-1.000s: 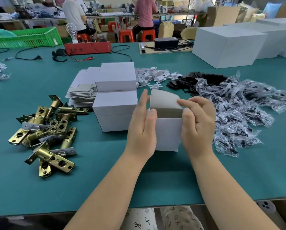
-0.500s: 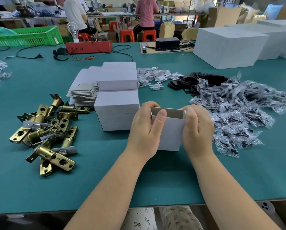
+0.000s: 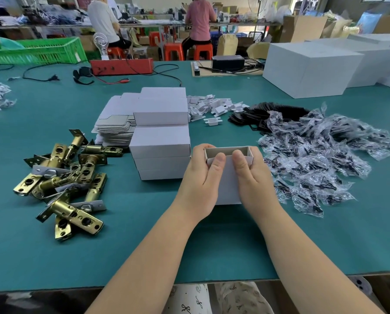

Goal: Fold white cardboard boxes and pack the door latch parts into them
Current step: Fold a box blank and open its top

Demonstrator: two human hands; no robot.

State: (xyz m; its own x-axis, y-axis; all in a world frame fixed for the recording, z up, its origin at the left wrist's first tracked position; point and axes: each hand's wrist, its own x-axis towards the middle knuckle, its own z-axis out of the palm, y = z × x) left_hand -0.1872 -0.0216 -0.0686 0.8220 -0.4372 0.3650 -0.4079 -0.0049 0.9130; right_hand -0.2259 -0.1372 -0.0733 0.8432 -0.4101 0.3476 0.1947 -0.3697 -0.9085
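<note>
White cardboard box (image 3: 228,177) is standing open-topped on the desk (image 3: 212,245), both hands gripping it: left hand (image 3: 200,182) and right hand (image 3: 252,180) are covering its sides, fingers curling behind, mostly hidden. Brass latches (image 3: 62,177) are lying left of it.

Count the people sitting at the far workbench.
2: a person in a white top at the back left, and a person in a pink top near the back centre. Both face away. Others may be hidden behind clutter.
</note>
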